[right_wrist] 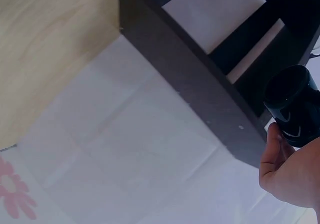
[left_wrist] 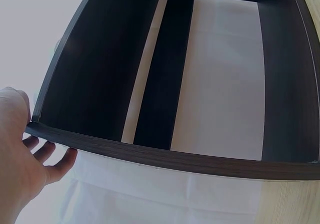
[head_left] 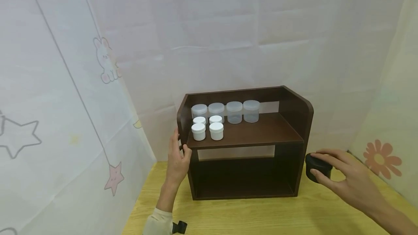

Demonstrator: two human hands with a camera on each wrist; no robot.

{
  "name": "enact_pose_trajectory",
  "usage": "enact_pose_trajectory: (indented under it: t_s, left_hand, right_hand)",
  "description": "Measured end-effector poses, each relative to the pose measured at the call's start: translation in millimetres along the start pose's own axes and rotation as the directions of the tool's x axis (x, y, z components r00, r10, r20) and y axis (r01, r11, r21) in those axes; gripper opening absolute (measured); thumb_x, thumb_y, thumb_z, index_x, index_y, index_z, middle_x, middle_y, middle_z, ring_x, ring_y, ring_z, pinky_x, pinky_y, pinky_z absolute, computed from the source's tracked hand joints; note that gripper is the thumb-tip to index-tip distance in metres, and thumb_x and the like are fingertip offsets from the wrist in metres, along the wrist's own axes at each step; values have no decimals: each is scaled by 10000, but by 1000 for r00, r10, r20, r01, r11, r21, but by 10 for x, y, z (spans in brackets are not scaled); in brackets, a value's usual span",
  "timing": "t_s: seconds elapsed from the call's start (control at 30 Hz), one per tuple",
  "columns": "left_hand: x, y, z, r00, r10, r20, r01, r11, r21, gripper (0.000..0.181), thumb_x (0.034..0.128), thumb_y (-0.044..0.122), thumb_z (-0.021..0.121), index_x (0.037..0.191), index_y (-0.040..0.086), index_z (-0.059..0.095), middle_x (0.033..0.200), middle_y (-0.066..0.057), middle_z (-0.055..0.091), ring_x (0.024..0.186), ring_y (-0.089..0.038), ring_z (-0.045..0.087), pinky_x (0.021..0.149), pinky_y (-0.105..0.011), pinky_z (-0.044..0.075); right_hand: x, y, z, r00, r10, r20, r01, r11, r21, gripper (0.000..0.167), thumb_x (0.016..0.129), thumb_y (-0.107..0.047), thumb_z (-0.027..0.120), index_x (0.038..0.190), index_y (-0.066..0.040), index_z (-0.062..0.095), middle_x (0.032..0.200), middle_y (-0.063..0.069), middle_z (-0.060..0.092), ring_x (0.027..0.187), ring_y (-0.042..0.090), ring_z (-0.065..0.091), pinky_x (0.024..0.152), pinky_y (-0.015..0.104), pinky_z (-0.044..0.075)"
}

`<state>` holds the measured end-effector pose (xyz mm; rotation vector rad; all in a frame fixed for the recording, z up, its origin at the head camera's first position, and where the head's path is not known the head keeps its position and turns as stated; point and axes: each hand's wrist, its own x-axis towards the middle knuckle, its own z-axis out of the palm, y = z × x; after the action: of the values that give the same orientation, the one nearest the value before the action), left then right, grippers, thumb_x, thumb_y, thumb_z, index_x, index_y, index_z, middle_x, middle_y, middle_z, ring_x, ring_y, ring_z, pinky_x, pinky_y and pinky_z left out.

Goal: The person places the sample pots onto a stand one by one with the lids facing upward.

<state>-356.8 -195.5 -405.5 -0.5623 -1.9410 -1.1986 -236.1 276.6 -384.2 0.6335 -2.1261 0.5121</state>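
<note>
A dark brown two-tier shelf (head_left: 248,143) stands on the table. My left hand (head_left: 178,162) holds its left side panel, thumb at the front edge and fingers along the outside; the left wrist view shows that hand (left_wrist: 25,159) at one end of the panel. Beyond the shelf's right side, my right hand (head_left: 349,177) grips a black lidded jar (head_left: 318,168) between thumb and fingers. In the right wrist view the black jar (right_wrist: 292,104) is beside the shelf's side panel. On the upper tier several small white jars (head_left: 216,131) stand in front of several clear jars (head_left: 251,111).
Yellow wood-grain table (head_left: 248,215) lies under the shelf. A pale sheet (head_left: 228,46) hangs behind, with patterned sheets at left and right. The lower tier (head_left: 245,188) is dark inside. A black strap piece (head_left: 179,227) shows at my left sleeve.
</note>
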Motion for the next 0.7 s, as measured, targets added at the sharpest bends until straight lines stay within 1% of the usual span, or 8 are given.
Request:
enact_pose_trajectory:
  t_s: [0.1, 0.2, 0.3, 0.43, 0.5, 0.53, 0.63, 0.7]
  left_hand:
    - [-2, 12, 1, 1000, -7, 3, 7, 1000, 4, 711, 989, 19, 505, 1630, 93, 206, 1607, -111, 304, 1382, -378, 391, 938, -618, 473]
    - [-1, 22, -7, 1000, -14, 5, 14, 1000, 5, 704, 988, 18, 505, 1624, 73, 209, 1606, -116, 302, 1377, -384, 394, 926, -609, 485]
    - [-7, 18, -20, 1000, -22, 7, 22, 1000, 6, 704, 987, 23, 503, 1625, 83, 212, 1601, -115, 308, 1372, -388, 397, 916, -612, 490]
    - [-13, -3, -24, 999, -30, 12, 30, 1000, 6, 718, 987, 38, 501, 1634, 125, 204, 1603, -100, 306, 1365, -391, 400, 910, -623, 488]
    - [-13, -8, -22, 999, -33, 11, 33, 999, 6, 725, 987, 40, 502, 1637, 145, 200, 1603, -88, 305, 1368, -382, 396, 910, -623, 488]
    - [-10, -9, -21, 999, -31, 10, 31, 1000, 5, 723, 985, 34, 504, 1635, 132, 204, 1603, -89, 306, 1370, -379, 394, 910, -620, 490]
    - [-3, 3, -18, 1000, -26, 11, 26, 1000, 4, 715, 986, 39, 502, 1632, 122, 208, 1598, -91, 310, 1380, -363, 383, 913, -611, 493]
    - [3, 12, -16, 1000, -17, 15, 17, 1000, 2, 705, 988, 48, 498, 1629, 104, 211, 1596, -100, 312, 1388, -361, 375, 918, -611, 491]
  right_hand:
    - [118, -99, 36, 1000, 4, -1, -4, 1000, 24, 629, 660, -80, 923, 1256, -151, 736, 1244, 34, 630, 1132, 54, 513, 916, 107, 322]
    - [252, -207, 102, 999, 40, 7, -41, 997, 69, 605, 713, -78, 905, 1280, -187, 725, 1274, 1, 613, 1103, 16, 508, 851, 123, 362]
    - [409, -311, 209, 998, 61, 15, -62, 991, 122, 567, 768, -81, 879, 1295, -208, 715, 1299, -11, 601, 1090, 24, 513, 784, 152, 387]
    - [681, -429, 391, 999, 33, -7, -31, 984, 176, 524, 792, -77, 860, 1286, -181, 719, 1301, -6, 605, 1083, 64, 537, 751, 198, 425]
    - [836, -478, 493, 1000, 23, -11, -20, 979, 201, 505, 806, -83, 855, 1284, -166, 715, 1299, -8, 605, 1095, 91, 551, 755, 195, 451]
    - [918, -501, 545, 1000, 15, -15, -12, 977, 213, 499, 809, -87, 855, 1283, -154, 712, 1302, -2, 607, 1103, 110, 558, 787, 191, 456]
    - [1147, -547, 696, 1000, 16, 1, -15, 968, 251, 482, 836, -113, 846, 1293, -133, 693, 1318, 23, 605, 1153, 185, 569, 848, 169, 448]
    - [1301, -560, 789, 1000, 3, 17, -8, 964, 265, 481, 844, -126, 842, 1297, -113, 680, 1318, 43, 607, 1154, 224, 582, 867, 179, 460]
